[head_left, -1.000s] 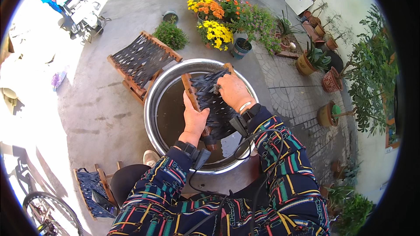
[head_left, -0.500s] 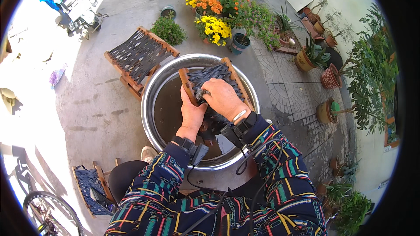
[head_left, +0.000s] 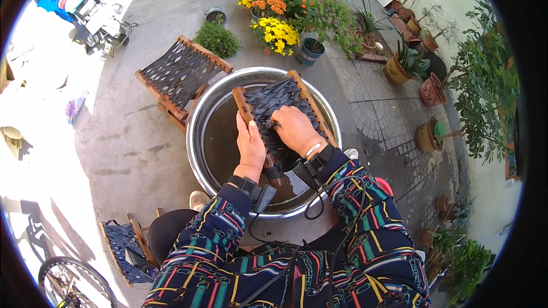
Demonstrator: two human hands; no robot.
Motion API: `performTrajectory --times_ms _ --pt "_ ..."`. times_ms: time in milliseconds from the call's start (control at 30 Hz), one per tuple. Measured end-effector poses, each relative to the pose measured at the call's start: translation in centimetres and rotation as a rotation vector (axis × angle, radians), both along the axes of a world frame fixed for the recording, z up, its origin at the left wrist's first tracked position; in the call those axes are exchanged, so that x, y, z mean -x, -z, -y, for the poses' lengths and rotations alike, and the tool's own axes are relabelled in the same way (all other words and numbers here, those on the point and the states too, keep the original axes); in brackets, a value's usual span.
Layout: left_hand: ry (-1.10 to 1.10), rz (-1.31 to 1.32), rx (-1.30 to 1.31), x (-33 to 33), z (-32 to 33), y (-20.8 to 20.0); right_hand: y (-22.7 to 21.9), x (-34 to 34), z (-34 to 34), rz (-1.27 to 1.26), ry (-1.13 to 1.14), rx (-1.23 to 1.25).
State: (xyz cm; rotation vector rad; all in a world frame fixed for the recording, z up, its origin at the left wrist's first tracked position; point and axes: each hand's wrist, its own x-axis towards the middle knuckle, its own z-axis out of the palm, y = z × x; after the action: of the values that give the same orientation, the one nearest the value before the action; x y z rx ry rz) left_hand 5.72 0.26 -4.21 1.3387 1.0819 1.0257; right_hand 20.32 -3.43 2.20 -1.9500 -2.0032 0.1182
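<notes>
The jacket [head_left: 274, 274] is dark navy, printed all over with chains and straps in teal, red, yellow and white. Its long sleeves [head_left: 208, 231] reach the wrists. Each wrist wears a black band [head_left: 244, 185] with a dark grey box [head_left: 264, 198], and thin black cables [head_left: 363, 194] trail over the clothes. A pale bracelet [head_left: 312, 150] circles the right wrist. The trousers [head_left: 165, 232] are black, the shoe [head_left: 198, 200] beige.
</notes>
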Motion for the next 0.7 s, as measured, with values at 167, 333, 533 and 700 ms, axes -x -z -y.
performTrajectory --times_ms 167,333,533,700 --pt "0.0 -0.012 0.095 0.0 -0.2 0.2 -2.6 -1.3 0.7 0.197 0.27 0.107" --pt "-0.04 -0.047 -0.031 -0.2 -0.3 0.4 -2.4 1.3 0.8 -0.036 0.026 -0.118" --pt "-0.017 -0.031 -0.028 0.0 -0.2 0.7 -1.8 0.9 1.7 0.102 0.223 0.153" --pt "0.003 -0.071 0.033 -0.4 -0.7 1.2 -2.8 1.2 2.2 0.096 0.277 0.067"
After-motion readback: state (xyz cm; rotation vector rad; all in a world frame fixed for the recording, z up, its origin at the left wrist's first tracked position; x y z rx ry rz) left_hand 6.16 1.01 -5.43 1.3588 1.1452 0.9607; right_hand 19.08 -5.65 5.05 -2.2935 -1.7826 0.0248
